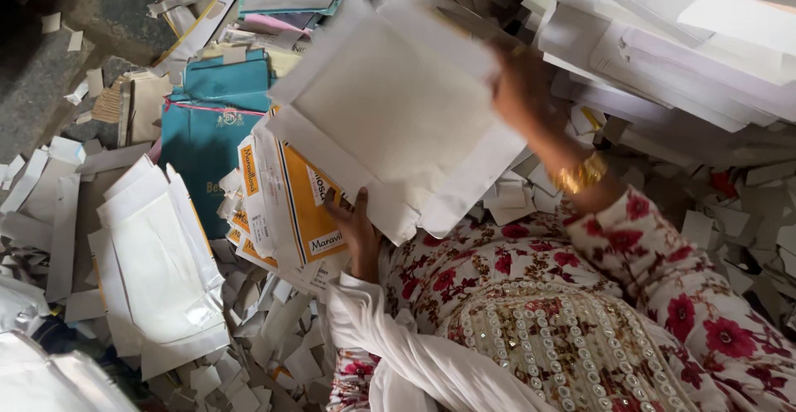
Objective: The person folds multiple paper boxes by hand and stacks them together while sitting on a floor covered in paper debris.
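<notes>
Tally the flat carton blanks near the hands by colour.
White blank, plain side up, held by the left hand and right hand: 1
White-and-orange printed blanks, a stack, sheets too overlapped to count: 1 stack
Teal blanks: at least 2
White blank lying at left: 1
Total: at least 5 items

Right hand blurred behind white sheet

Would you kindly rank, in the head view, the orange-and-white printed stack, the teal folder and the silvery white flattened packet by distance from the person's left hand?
1. Orange-and-white printed stack: touching the left hand, just to its left.
2. Teal folder: farther left and up, behind the stack.
3. Silvery white flattened packet: farthest, on the scrap pile at far left.
</notes>
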